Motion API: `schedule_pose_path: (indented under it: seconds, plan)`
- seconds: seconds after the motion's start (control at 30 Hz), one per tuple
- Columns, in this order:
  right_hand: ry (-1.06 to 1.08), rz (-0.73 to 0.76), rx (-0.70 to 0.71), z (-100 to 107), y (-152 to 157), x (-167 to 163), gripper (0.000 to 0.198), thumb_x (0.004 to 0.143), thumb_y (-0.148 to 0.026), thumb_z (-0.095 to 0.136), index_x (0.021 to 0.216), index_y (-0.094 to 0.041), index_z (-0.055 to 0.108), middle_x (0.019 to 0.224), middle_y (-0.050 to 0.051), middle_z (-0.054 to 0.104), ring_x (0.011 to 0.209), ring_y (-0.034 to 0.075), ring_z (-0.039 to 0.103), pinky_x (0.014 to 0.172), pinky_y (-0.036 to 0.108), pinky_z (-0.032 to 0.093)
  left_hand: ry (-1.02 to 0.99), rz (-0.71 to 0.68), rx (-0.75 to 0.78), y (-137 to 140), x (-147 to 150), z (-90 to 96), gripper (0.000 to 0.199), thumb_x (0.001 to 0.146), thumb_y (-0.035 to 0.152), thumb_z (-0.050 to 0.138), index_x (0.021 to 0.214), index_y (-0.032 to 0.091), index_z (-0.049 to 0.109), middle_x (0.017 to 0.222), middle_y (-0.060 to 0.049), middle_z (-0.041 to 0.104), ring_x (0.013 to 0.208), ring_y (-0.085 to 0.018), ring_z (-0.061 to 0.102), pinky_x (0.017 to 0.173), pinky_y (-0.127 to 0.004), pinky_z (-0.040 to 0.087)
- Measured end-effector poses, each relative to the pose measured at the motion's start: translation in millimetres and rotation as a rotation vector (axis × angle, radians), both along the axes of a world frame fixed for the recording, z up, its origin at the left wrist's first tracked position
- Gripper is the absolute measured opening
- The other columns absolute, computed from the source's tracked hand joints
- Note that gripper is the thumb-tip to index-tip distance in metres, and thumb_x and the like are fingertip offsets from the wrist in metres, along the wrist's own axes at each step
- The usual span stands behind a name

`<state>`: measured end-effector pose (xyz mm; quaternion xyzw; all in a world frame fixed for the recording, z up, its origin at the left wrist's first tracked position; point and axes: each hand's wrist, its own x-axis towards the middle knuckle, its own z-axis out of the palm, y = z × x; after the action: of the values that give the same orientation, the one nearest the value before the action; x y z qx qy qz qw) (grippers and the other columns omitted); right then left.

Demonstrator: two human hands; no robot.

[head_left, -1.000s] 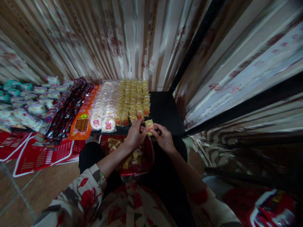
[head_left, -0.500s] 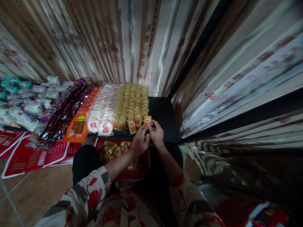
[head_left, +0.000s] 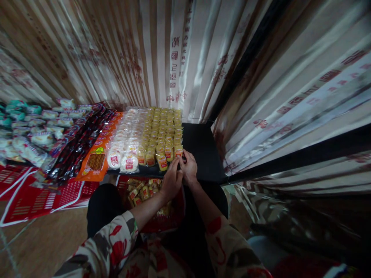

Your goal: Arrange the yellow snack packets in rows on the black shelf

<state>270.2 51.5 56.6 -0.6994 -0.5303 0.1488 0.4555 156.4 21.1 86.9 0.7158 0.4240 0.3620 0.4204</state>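
My two hands meet at the front right corner of the rows of yellow-wrapped snack packets (head_left: 162, 129) on the black bench. One small snack packet (head_left: 178, 150) stands at the end of the nearest row, and the fingers of my right hand (head_left: 189, 168) close around its right and lower edge. My left hand (head_left: 172, 179) is curled beside it, fingertips pressed together just below the packet; whether they hold anything is hidden. Below my wrists, a red basket (head_left: 181, 200) on my lap holds loose yellow packets (head_left: 145, 191).
White round packaged cakes (head_left: 129, 163) stand in rows left of the yellow ones. Further left lie an orange snack bag (head_left: 95, 162), dark shiny packs (head_left: 78, 143) and white-wrapped packets (head_left: 42, 137). Red baskets (head_left: 63, 195) sit below. Curtains (head_left: 156, 50) hang behind and right of the black bench (head_left: 199, 143).
The small packet has come down and left into line with the front of the row, my hands moving with it. The view has tilted slightly.
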Motion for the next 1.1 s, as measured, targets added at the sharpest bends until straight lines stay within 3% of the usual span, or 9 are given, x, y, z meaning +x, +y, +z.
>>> schedule_pose_path:
  seconds: [0.13, 0.27, 0.4, 0.5, 0.6, 0.7, 0.8, 1.1]
  plan:
    - [-0.015, 0.011, -0.028, -6, 1, 1, 0.045, 0.08, -0.029, 0.045, 0.123, -0.021, 0.059, 0.114, 0.01, 0.061, 0.1, 0.023, 0.055, 0.089, 0.037, 0.048, -0.032, -0.021, -0.056, 3, 4, -2.4, 0.05, 0.09, 0.023, 0.032, 0.137, 0.012, 0.043, 0.148, -0.012, 0.037, 0.139, -0.019, 0.03, 0.118, -0.041, 0.02]
    - [0.024, 0.043, -0.064, -7, 0, 2, 0.049, 0.081, -0.034, 0.044, 0.126, -0.019, 0.057, 0.111, 0.012, 0.062, 0.095, 0.023, 0.057, 0.082, 0.036, 0.051, -0.07, 0.017, -0.075, 1, 11, -6.0, 0.054, 0.091, 0.025, 0.031, 0.141, 0.009, 0.037, 0.151, -0.012, 0.03, 0.141, -0.02, 0.025, 0.119, -0.04, 0.018]
    - [0.073, 0.054, -0.032, -8, -3, 5, 0.049, 0.083, -0.037, 0.043, 0.125, -0.019, 0.058, 0.123, 0.011, 0.059, 0.109, 0.024, 0.055, 0.095, 0.039, 0.046, -0.053, 0.034, -0.082, -2, 16, -12.8, 0.055, 0.092, 0.03, 0.031, 0.142, 0.007, 0.036, 0.152, -0.014, 0.028, 0.142, -0.022, 0.023, 0.119, -0.041, 0.017]
    - [0.266, 0.009, 0.024, -4, -2, 6, 0.052, 0.087, -0.04, 0.038, 0.133, -0.018, 0.051, 0.136, 0.01, 0.052, 0.124, 0.021, 0.048, 0.108, 0.04, 0.036, -0.043, 0.066, -0.084, -3, 19, -18.5, 0.054, 0.093, 0.033, 0.029, 0.141, 0.009, 0.039, 0.151, -0.013, 0.03, 0.141, -0.021, 0.025, 0.119, -0.041, 0.017]
    - [0.588, 0.016, 0.042, 7, 4, 3, 0.06, 0.09, -0.049, 0.034, 0.142, -0.02, 0.037, 0.145, 0.008, 0.043, 0.131, 0.018, 0.044, 0.109, 0.038, 0.036, -0.068, 0.091, -0.085, -3, 21, -21.6, 0.055, 0.094, 0.034, 0.028, 0.14, 0.009, 0.04, 0.15, -0.013, 0.032, 0.141, -0.021, 0.027, 0.119, -0.04, 0.018]
    - [0.739, 0.083, 0.014, 18, 9, -5, 0.065, 0.09, -0.059, 0.029, 0.143, -0.023, 0.036, 0.146, 0.004, 0.041, 0.135, 0.017, 0.038, 0.112, 0.036, 0.032, -0.093, 0.093, -0.079, -3, 20, -21.6, 0.054, 0.094, 0.036, 0.027, 0.141, 0.011, 0.04, 0.15, -0.011, 0.033, 0.141, -0.019, 0.027, 0.119, -0.039, 0.018]
    - [0.724, 0.139, -0.047, 20, 12, -11, 0.068, 0.088, -0.066, 0.024, 0.139, -0.025, 0.043, 0.142, 0.003, 0.047, 0.136, 0.018, 0.036, 0.115, 0.037, 0.027, -0.118, 0.09, -0.094, -3, 18, -20.7, 0.055, 0.095, 0.037, 0.025, 0.141, 0.012, 0.04, 0.151, -0.01, 0.031, 0.141, -0.018, 0.026, 0.119, -0.038, 0.017]
    - [0.705, 0.085, 0.022, 15, 43, -2, 0.081, 0.084, -0.074, 0.01, 0.138, -0.025, 0.045, 0.13, 0.004, 0.059, 0.128, 0.019, 0.047, 0.104, 0.036, 0.041, -0.146, 0.092, -0.164, -2, 20, -19.2, 0.056, 0.095, 0.042, 0.026, 0.14, 0.013, 0.042, 0.151, -0.01, 0.03, 0.142, -0.02, 0.024, 0.12, -0.039, 0.016]
